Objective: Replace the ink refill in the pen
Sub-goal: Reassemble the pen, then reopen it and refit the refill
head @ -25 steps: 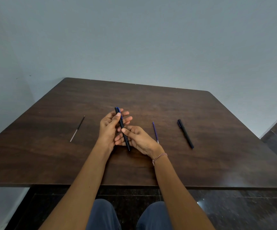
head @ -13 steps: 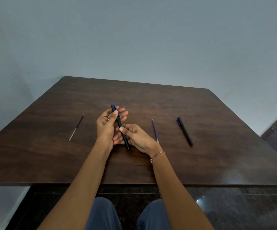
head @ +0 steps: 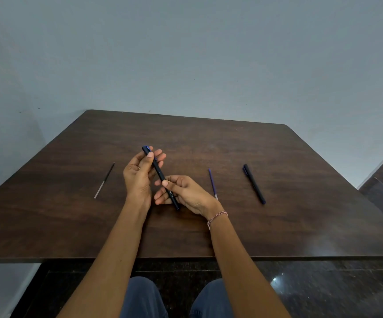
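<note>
Pen (head: pixel 159 173) of slim black plastic, blue at its far end, is held aslant over the dark brown wooden bench (head: pixel 209 143). It is grasped in two places. The upper end is clasped by the left grip (head: pixel 140 175), with the thumb laid along the barrel and the fingers curled behind it. The lower half is pinched between thumb and fingers of the right grip (head: pixel 186 191), and the tip is left showing below the palm. Whether that tip touches the bench cannot be told.

The barrel is seen whole and closed. A thin purple ink refill (head: pixel 213 183) is laid on the bench just outside the right grip, untouched. A thin black refill with a pale end (head: pixel 104 180) is laid well outside the left grip. A second black capped pen (head: pixel 253 183) is laid farther out, past the purple refill.

With both refills loose on the bench, the swap is judged unfinished. It cannot be settled whether the barrel is about to be opened or has just been shut. At the least, a refill is left to be seated and the pen closed.

The only holder in view is the pen's own barrel, and its contents are hidden.
</note>
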### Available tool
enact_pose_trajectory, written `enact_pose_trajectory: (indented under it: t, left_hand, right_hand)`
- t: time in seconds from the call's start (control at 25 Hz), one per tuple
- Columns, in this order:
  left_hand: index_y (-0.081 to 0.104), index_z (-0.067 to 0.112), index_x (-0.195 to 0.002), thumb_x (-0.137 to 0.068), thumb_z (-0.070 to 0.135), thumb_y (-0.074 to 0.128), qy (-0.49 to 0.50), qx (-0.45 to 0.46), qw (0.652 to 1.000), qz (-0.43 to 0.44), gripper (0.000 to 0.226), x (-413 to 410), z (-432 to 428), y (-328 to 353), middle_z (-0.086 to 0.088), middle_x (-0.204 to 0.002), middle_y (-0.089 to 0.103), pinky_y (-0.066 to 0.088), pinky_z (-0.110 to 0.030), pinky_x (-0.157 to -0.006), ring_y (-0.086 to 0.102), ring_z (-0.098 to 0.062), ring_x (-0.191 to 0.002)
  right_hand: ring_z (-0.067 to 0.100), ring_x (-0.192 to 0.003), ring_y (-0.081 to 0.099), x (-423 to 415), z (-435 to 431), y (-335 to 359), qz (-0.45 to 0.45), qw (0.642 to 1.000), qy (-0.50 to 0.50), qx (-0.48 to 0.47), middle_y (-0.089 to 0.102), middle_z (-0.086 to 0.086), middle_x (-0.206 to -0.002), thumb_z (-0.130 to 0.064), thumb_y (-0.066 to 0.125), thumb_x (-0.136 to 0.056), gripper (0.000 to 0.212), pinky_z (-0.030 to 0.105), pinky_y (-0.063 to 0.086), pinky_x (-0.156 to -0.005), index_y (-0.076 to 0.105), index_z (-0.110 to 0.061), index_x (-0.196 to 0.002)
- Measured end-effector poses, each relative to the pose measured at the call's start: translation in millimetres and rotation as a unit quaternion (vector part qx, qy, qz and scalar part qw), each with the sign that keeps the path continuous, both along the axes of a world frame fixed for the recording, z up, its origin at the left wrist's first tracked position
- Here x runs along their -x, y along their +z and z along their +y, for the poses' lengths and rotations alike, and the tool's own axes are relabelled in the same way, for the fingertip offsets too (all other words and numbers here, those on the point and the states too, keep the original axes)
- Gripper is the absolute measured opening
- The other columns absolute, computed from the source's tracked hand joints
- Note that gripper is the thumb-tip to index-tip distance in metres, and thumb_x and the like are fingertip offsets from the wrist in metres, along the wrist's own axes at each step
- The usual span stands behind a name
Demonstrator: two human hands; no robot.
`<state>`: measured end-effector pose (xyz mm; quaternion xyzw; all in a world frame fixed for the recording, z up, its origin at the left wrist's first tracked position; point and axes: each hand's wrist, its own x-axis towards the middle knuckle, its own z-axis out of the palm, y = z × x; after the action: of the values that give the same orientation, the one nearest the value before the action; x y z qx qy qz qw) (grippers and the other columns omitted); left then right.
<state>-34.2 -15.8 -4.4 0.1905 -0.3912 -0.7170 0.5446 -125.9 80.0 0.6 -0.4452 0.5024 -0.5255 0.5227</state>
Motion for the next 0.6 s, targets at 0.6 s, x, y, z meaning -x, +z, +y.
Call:
enact_pose_trajectory:
  t: [0.6]
  left_hand:
    - [0.068,0.008,-0.108,-0.078,0.012,0.075,0.157,0.083,0.96,-0.215,0.031,1,-5,-3,-0.004,-0.088,0.07,0.055,-0.024,-0.067,0.067,-0.012,-0.076]
  right_hand:
    - [0.018,-0.078,0.072,5,-4,-8,-0.066,0.995,-0.059,0.056,0.073,0.006,-0.082,-0.014,0.048,-0.099,0.015,0.029,0.057,-0.079,0.06,-0.01,-0.108]
